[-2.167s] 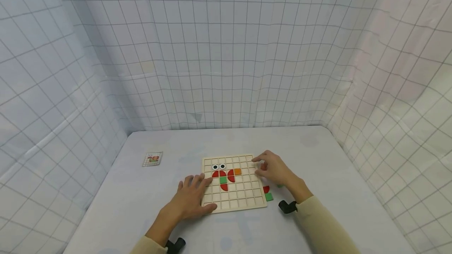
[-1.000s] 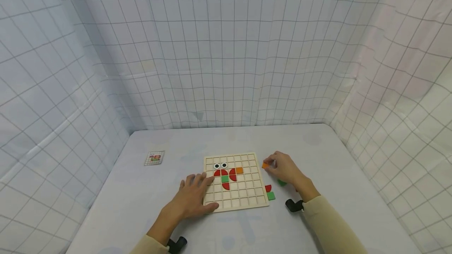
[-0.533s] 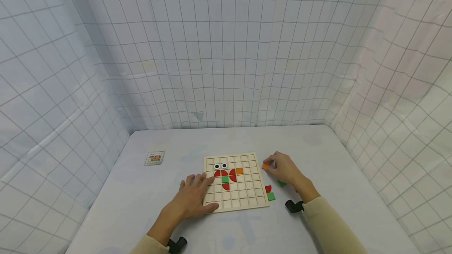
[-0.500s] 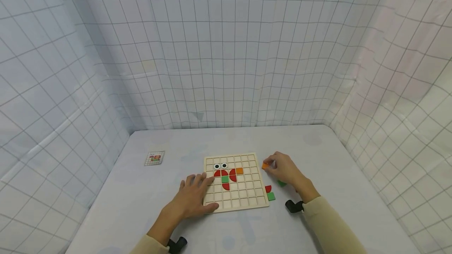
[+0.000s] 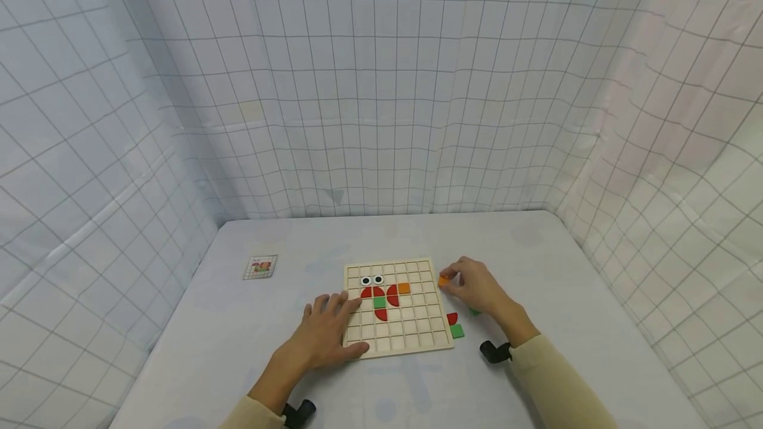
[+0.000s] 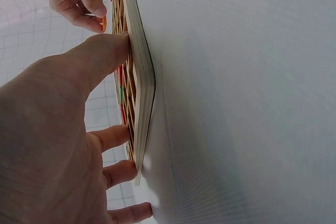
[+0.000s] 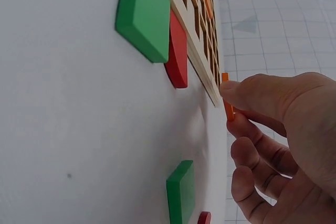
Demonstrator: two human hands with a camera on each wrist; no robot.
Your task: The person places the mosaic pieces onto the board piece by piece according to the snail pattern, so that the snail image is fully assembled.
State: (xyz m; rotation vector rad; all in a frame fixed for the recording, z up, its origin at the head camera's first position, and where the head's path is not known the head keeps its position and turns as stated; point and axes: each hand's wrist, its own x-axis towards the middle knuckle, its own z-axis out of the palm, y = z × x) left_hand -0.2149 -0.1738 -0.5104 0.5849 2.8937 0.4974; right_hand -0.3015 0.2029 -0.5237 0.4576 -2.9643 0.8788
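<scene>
Right hand (image 5: pixel 475 285), pinching orange tile (image 7: pixel 229 107), has neared gridded board (image 5: pixel 411 329) (red pieces (image 5: pixel 381 314) in cells); left hand (image 5: pixel 325 335) spread on it.

Through my head view, a square pale wooden grid board (image 5: pixel 410 314) lies at lower centre; to its left, well apart, a white printed card (image 5: pixel 260 267); just beside its right edge, a red quarter-round tile (image 5: pixel 452 318) and green square tile (image 5: pixel 457 331).

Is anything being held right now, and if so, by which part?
Yes: the right grip holds an orange tile, pinched by its edges. The left grip holds nothing; it rests on the board at its left side.
</scene>
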